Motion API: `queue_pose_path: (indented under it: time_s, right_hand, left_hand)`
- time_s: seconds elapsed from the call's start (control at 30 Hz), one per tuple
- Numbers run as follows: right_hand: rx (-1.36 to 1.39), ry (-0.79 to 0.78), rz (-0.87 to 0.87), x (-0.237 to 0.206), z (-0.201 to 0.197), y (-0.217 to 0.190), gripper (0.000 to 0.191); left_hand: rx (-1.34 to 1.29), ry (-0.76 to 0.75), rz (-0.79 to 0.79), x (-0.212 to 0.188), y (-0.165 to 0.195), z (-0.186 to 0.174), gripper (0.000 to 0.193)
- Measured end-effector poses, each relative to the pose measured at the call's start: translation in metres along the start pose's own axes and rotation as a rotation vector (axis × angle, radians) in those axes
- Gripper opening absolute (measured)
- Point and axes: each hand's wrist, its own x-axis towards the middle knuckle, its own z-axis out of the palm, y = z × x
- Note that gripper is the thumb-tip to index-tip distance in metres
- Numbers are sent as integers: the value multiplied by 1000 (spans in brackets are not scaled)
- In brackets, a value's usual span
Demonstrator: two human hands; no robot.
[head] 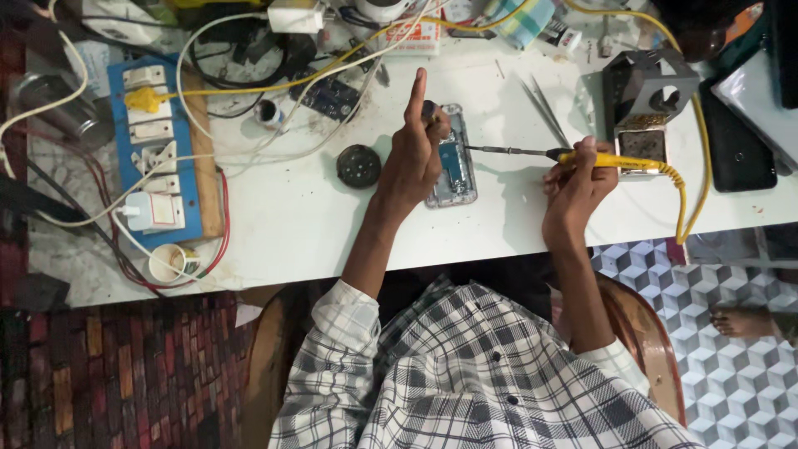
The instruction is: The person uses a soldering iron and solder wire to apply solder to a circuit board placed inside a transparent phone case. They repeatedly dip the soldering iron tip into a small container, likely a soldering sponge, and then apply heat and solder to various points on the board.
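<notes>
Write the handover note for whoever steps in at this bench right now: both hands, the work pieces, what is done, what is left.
Left hand: rests on the opened phone on the white table, pinching near its top edge, index finger raised.
Right hand: grips the yellow-handled soldering iron; its tip reaches the phone's right edge.
Nearby: tweezers behind the iron, iron stand at right, round dark tin left of the phone.
Done: the phone lies open, insides exposed.
Left: the phone is not closed up; the iron is not back in its stand.
</notes>
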Motion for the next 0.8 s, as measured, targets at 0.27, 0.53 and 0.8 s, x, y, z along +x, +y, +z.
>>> queue_pose_path:
  time_s: [0.27,0.53,0.8]
  right_hand:
    - [-1,-49,9,8,-1,-5,32]
    - [28,-102,-49,5,-3,6,34]
    - [75,23,-16,7,-1,4,31]
  left_hand:
    - [-47,82,56,-2,-7,4,70]
    - [45,78,90,-6,-21,4,42]
    - [106,81,-8,-1,-11,-2,44]
